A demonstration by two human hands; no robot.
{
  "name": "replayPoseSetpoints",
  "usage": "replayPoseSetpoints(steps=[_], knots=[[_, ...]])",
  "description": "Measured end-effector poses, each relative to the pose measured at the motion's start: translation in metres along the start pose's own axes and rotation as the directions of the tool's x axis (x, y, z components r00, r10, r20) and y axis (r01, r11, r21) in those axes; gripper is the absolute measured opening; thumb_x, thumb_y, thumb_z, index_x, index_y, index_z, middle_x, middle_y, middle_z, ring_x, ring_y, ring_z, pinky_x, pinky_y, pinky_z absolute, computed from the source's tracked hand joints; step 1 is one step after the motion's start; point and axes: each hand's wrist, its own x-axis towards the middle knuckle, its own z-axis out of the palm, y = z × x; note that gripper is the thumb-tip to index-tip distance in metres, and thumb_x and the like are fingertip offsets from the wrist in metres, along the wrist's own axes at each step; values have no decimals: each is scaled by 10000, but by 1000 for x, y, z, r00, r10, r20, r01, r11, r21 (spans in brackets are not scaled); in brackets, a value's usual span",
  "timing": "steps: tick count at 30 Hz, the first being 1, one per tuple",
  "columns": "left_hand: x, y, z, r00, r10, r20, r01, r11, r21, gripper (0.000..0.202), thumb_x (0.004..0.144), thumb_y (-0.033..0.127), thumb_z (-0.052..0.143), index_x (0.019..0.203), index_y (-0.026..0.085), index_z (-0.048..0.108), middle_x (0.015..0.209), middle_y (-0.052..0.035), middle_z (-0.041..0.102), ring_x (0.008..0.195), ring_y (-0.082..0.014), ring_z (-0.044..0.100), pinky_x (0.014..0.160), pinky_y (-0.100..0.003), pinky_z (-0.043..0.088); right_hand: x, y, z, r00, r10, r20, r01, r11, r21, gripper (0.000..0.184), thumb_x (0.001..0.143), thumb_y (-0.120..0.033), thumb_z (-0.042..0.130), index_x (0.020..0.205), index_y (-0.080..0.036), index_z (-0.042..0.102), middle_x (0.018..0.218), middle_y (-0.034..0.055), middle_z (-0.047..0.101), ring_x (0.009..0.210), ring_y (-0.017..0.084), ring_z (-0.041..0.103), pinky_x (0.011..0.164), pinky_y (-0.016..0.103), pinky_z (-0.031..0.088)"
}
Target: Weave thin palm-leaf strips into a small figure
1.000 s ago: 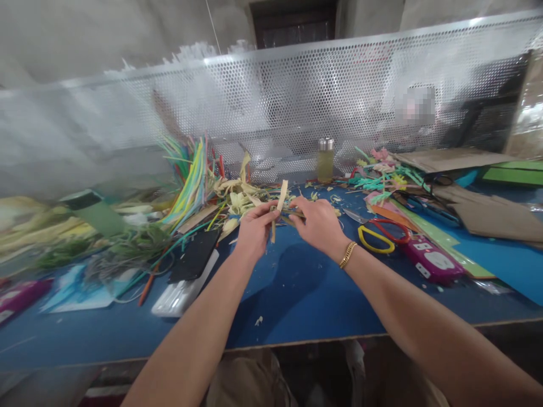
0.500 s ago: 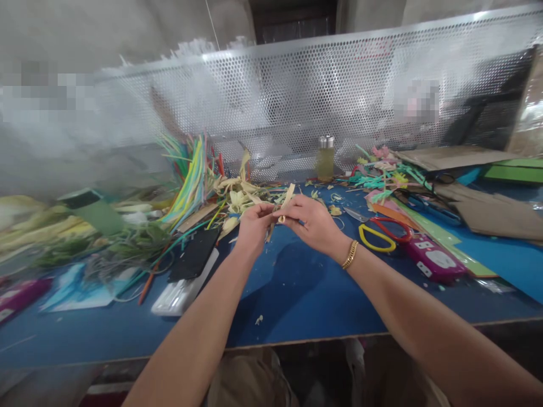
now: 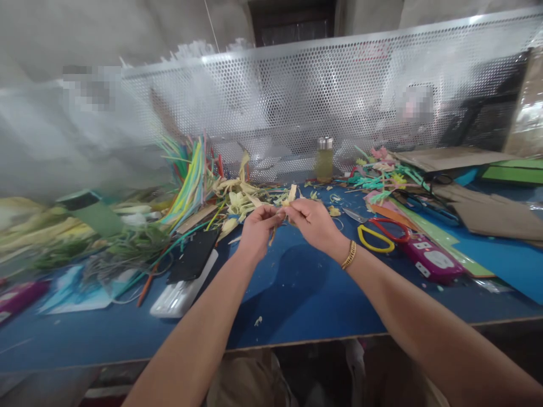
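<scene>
Pinching pale strip (image 3: 292,193) between thumbs and fingers of left hand (image 3: 257,230) and right hand (image 3: 314,223), tips close together, above blue table (image 3: 292,316). Hard to tell exact grip amid blurred fingertips. Pinch lightly; hold tension even, avoid creasing or splitting.

Two bare hands (image 3: 257,229) (image 3: 314,223), one gold chain-link bracelet (image 3: 349,255), one pair of red-and-yellow-handled scissors (image 3: 375,226), one silver-capped transparent bottle (image 3: 324,161), two purple white-marked boxy objects (image 3: 430,261) (image 3: 25,299), one flat black rectangular slab (image 3: 194,255).
</scene>
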Motion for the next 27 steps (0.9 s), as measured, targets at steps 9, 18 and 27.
replayPoseSetpoints(steps=[9, 18, 27], knots=[[1, -9, 3, 999, 16, -43, -16, 1000, 2, 142, 621, 230, 733, 687, 147, 638, 606, 11, 562, 539, -81, 473, 562, -231, 394, -5, 4, 7, 996, 79, -42, -81, 996, -45, 249, 904, -284, 506, 691, -180, 581, 637, -19, 560, 602, 100, 478, 592, 223, 333], [2, -9, 4, 996, 19, -92, -18, 1000, 11, 140, 616, 248, 716, 669, 146, 638, 605, -6, 579, 535, -91, 486, 523, -220, 400, -9, 0, 13, 993, 90, -76, -101, 983, -155, 203, 870, -243, 535, 982, -228, 704, 730, -10, 675, 629, 115, 548, 607, 231, 373], [0, -8, 5, 991, 45, -129, -34, 996, 88, 133, 634, 253, 713, 675, 156, 632, 565, 7, 575, 529, -92, 492, 559, -226, 427, -9, -3, 10, 996, 77, -38, -84, 958, -275, 239, 920, -253, 483, 907, -215, 719, 905, 51, 720, 852, 179, 623, 739, 286, 420]])
